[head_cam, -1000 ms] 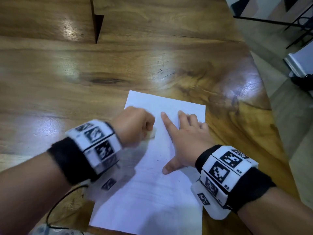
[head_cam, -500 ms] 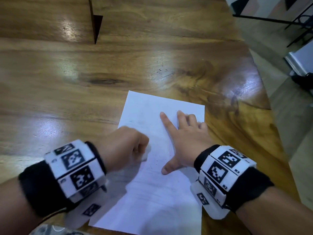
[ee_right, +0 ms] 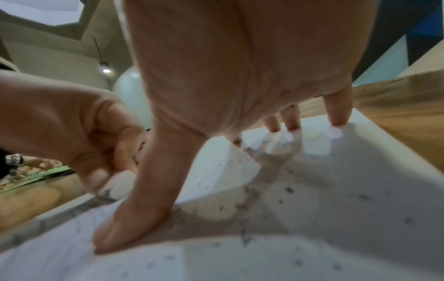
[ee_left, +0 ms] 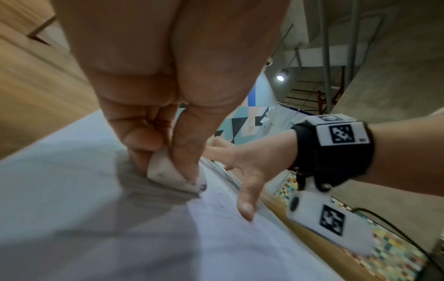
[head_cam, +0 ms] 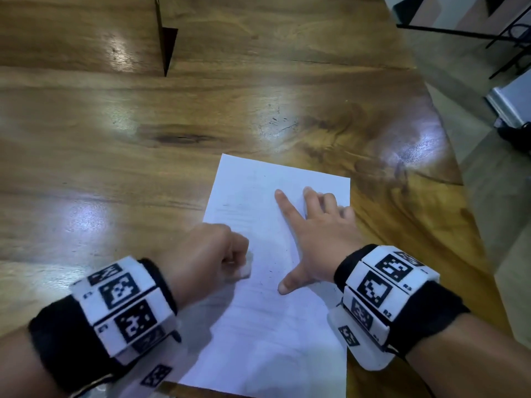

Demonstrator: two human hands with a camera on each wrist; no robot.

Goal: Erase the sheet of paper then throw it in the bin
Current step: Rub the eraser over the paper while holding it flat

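A white sheet of paper (head_cam: 258, 196) (ee_left: 72, 190) (ee_right: 336, 190) lies on the wooden table (head_cam: 115, 139), with faint pencil marks and grey eraser crumbs on it. My left hand (head_cam: 207, 254) (ee_left: 168, 133) (ee_right: 84, 142) pinches a small white eraser (head_cam: 244, 270) (ee_left: 168, 176) (ee_right: 120, 183) and presses it onto the sheet's left side. To its right my right hand (head_cam: 313, 234) (ee_left: 242, 165) (ee_right: 228, 95) rests flat, its fingers and thumb spread, pinning the paper down. No bin shows in any view.
The table's right edge (head_cam: 448, 156) runs diagonally, with floor beyond it. A dark triangular notch (head_cam: 166, 44) cuts into the table at the far side. A black cable (ee_left: 396, 233) hangs from the right wrist band.
My left hand with the eraser slid toward me and to the left over the sheet, then stayed near that spot. The right hand has kept still on the paper.
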